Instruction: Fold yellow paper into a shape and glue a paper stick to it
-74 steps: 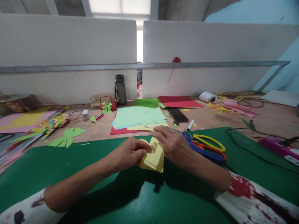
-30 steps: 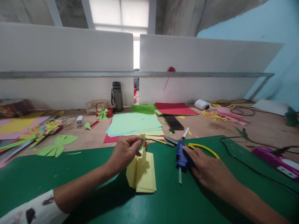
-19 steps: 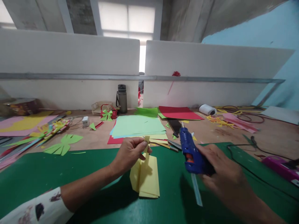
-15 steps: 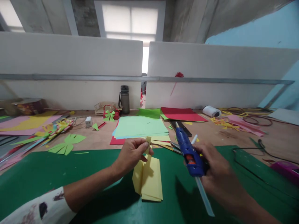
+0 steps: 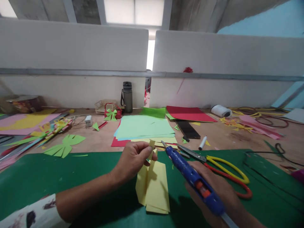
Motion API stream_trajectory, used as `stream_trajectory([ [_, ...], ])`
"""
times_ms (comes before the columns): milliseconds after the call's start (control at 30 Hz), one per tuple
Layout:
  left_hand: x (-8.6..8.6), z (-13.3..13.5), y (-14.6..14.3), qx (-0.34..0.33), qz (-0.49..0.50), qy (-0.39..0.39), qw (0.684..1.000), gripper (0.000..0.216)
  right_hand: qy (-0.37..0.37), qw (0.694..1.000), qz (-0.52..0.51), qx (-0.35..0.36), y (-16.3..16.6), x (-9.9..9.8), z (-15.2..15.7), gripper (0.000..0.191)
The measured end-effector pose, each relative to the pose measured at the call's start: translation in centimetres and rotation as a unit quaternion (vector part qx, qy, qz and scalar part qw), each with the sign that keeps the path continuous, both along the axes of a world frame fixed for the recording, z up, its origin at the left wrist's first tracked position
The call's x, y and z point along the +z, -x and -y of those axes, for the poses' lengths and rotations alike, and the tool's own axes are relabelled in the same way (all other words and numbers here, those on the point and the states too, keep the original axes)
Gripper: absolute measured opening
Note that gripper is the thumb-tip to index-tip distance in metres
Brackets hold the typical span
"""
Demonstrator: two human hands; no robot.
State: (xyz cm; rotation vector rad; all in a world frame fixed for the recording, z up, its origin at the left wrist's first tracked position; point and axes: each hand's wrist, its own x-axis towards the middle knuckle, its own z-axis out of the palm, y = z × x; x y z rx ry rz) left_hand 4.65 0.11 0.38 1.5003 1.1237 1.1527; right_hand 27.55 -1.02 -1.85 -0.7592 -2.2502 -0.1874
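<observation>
My left hand (image 5: 134, 160) pinches a narrow strip at the top of a folded yellow paper piece (image 5: 157, 186). The paper's lower part stands over the green mat (image 5: 99, 209), with folded panels showing. My right hand (image 5: 213, 193) is wrapped round a blue glue gun (image 5: 187, 172). Its metal nozzle points up and left, close to the left fingertips but apart from the strip. A clear glue stick (image 5: 229, 220) sticks out of the gun's rear. Scissors (image 5: 228, 167) with yellow and red handles lie just behind my right hand.
Stacked coloured sheets (image 5: 144, 126) lie behind my hands. A phone (image 5: 187, 129), a white marker (image 5: 202, 142) and a dark bottle (image 5: 127, 97) stand or lie farther back. Green paper cutouts (image 5: 65, 146) are at left. A black cord (image 5: 258, 186) crosses the mat at right.
The glue gun has swung left and down, its nozzle now closer to the left fingers. The scissors and phone show more fully. My left hand keeps its pinch on the paper.
</observation>
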Motion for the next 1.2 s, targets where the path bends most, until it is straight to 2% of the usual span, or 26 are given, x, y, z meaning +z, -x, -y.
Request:
stream_trajectory([
  [67, -0.2, 0.4, 0.0, 0.008, -0.051, -0.055, 0.997, 0.025, -0.018, 1.0, 0.013, -0.016, -0.2, 0.4, -0.3, 0.034],
  [133, -0.4, 1.1, 0.0, -0.016, -0.101, -0.147, 0.984, 0.021, -0.045, 0.997, 0.037, -0.042, -0.4, 0.8, -0.8, 0.034],
  [200, -0.5, 1.9, 0.0, -0.069, -0.136, -0.243, 0.958, 0.018, -0.073, 0.989, 0.092, -0.086, -0.8, 1.0, -1.3, 0.032],
  [267, -0.7, 2.7, -0.1, -0.095, -0.168, -0.312, 0.93, 0.02, -0.107, 0.968, 0.158, -0.162, -1.4, 0.8, -1.6, 0.032],
  [367, -1.3, 4.0, -0.1, -0.077, -0.212, -0.353, 0.908, 0.025, -0.127, 0.927, 0.241, -0.258, -2.5, 0.3, -1.3, 0.038],
  [467, -2.2, 5.5, 0.0, -0.089, -0.242, -0.379, 0.889, 0.029, -0.115, 0.907, 0.285, -0.289, -3.5, -0.2, -0.5, 0.041],
  [567, -2.7, 6.7, -0.1, -0.114, -0.29, -0.414, 0.855, 0.027, -0.103, 0.901, 0.309, -0.288, -4.3, -0.8, 0.1, 0.043],
  [667, -2.5, 7.6, -0.3, -0.141, -0.319, -0.447, 0.824, 0.024, -0.077, 0.907, 0.316, -0.269, -5.0, -1.4, 0.0, 0.048],
  [800, -1.9, 8.5, -0.7, -0.166, -0.357, -0.456, 0.799, 0.019, -0.023, 0.927, 0.314, -0.203, -6.2, -1.7, -0.3, 0.048],
  [867, -1.7, 9.0, -0.8, -0.179, -0.376, -0.45, 0.79, 0.02, -0.016, 0.93, 0.311, -0.195, -6.6, -1.4, -0.1, 0.047],
  [967, -1.5, 9.6, -0.7, -0.192, -0.365, -0.438, 0.799, 0.019, -0.035, 0.936, 0.277, -0.214, -5.7, -0.2, 0.8, 0.039],
  [1033, -1.4, 9.9, -0.6, -0.171, -0.339, -0.437, 0.815, 0.018, -0.039, 0.95, 0.234, -0.202, -4.0, 0.6, 1.5, 0.03],
  [1100, -1.5, 9.9, -0.6, -0.138, -0.318, -0.44, 0.829, 0.019, -0.034, 0.969, 0.187, -0.159, -1.7, 0.9, 2.0, 0.034],
  [1200, -1.7, 9.8, -0.6, -0.116, -0.301, -0.439, 0.839, 0.018, -0.042, 0.979, 0.163, -0.112, 1.7, 0.3, 1.9, 0.043],
])
